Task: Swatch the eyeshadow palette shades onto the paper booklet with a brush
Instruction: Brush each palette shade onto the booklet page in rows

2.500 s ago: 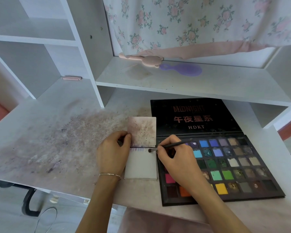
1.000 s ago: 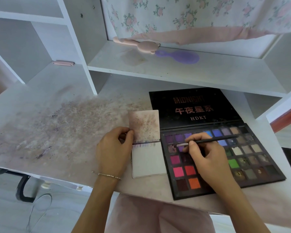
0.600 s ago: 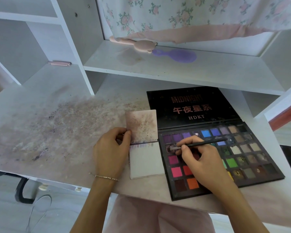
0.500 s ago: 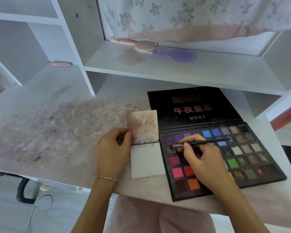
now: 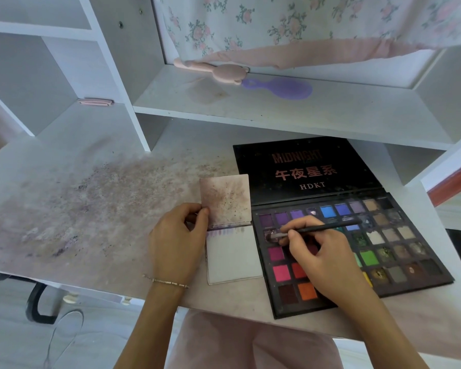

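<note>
Eyeshadow palette [image 5: 383, 249] lies open on the desk [image 5: 77, 209], black lid flat behind the pans, lettering "MIDNIGHT" and "HDKT" readable. Brush [image 5: 314, 230] held low over the palette's left side, bristle tip down in a dark purple pan in the 2nd row, handle pointing right across the blue pans. Right hand [image 5: 322, 259] pinches the brush handle between thumb and curled fingers, hand resting over the red and pink pans. Paper booklet [image 5: 234, 254] just left of the palette, touching or nearly touching its edge; top page flipped up and stained brown-purple, lower page white with a row of faint purple swatches along its top. Left hand [image 5: 179, 241] left of the palette, beside the booklet, thumb and fingers pinching the flipped page's left edge; thin bracelet [image 5: 168, 283] on the wrist. Desk left of the palette smeared with purple-brown powder. On the shelf above the palette, a purple hairbrush [image 5: 280, 87] and a pink brush [image 5: 213, 70] under a floral cloth [image 5: 304, 25].
</note>
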A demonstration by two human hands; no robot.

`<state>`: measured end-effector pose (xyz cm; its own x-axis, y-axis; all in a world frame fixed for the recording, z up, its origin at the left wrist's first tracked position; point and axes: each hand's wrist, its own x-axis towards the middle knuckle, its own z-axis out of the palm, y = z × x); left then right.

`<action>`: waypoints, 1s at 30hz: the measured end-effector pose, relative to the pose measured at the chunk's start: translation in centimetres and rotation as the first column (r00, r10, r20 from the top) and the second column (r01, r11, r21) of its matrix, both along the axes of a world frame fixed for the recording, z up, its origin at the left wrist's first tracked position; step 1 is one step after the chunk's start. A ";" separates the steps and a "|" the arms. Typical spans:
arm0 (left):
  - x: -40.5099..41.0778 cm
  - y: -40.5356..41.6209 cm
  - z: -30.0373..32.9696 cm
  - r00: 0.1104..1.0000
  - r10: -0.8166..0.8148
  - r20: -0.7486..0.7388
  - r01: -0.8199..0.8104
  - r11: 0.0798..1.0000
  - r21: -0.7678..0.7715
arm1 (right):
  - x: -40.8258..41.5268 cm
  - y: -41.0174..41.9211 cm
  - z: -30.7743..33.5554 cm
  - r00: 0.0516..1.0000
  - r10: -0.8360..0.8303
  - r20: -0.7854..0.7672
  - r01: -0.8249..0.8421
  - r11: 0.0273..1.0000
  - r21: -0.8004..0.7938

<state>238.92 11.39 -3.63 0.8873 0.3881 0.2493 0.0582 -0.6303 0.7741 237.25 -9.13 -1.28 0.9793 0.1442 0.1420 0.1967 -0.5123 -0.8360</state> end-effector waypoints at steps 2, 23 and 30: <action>0.0 0.0 0.0 1.000 0.001 0.003 -0.001 1.000 0.003 | 0.1 -0.1 -0.1 0.999 -0.040 0.017 0.040 0.999 -0.012; 0.2 1.9 0.0 0.987 -0.155 -0.053 0.151 0.987 -0.058 | -0.1 2.5 0.7 1.000 0.007 -0.030 0.000 0.972 0.236; 0.2 1.9 0.0 0.988 -0.152 -0.032 0.151 0.988 -0.044 | 0.6 5.6 0.5 0.986 0.135 -0.094 -0.115 0.976 0.187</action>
<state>239.14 13.25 -3.58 0.9446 0.2577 0.2033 -0.0079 -0.6014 0.7989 237.82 -3.52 -0.77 0.9660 0.2479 0.0737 0.1553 -0.3280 -0.9318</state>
